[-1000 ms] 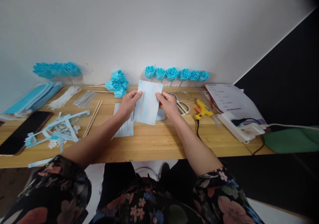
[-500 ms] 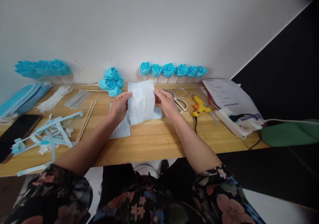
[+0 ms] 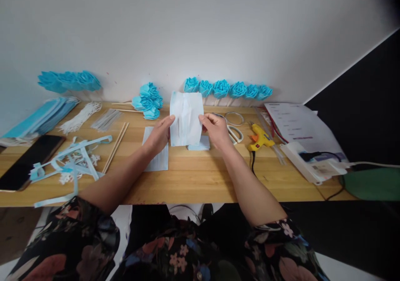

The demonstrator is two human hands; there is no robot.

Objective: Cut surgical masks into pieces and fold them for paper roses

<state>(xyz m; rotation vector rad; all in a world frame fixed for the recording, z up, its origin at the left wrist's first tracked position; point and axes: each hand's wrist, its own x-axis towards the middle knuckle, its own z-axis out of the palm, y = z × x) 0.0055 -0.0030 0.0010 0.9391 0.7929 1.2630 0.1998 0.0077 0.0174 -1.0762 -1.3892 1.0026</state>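
A pale blue mask sheet [image 3: 186,118] is held upright above the wooden table [image 3: 193,176], pinched at both side edges. My left hand [image 3: 160,134] grips its left edge with closed fingers. My right hand [image 3: 216,130] grips its right edge the same way. Another pale sheet [image 3: 158,158] lies flat on the table under my left wrist. A small folded blue piece [image 3: 200,145] lies beneath the held sheet.
Blue fabric roses [image 3: 226,89] line the wall, with more [image 3: 148,100] at the middle and left [image 3: 69,81]. Scissors [image 3: 233,131], a yellow glue gun [image 3: 261,137], papers [image 3: 296,124], wooden sticks [image 3: 116,146], cut strips [image 3: 70,160], a phone [image 3: 28,160] and stacked masks [image 3: 40,118] surround my hands.
The sheet has been raised and turned more upright between my hands, and its lower edge has lifted off the table. The camera view has shifted slightly.
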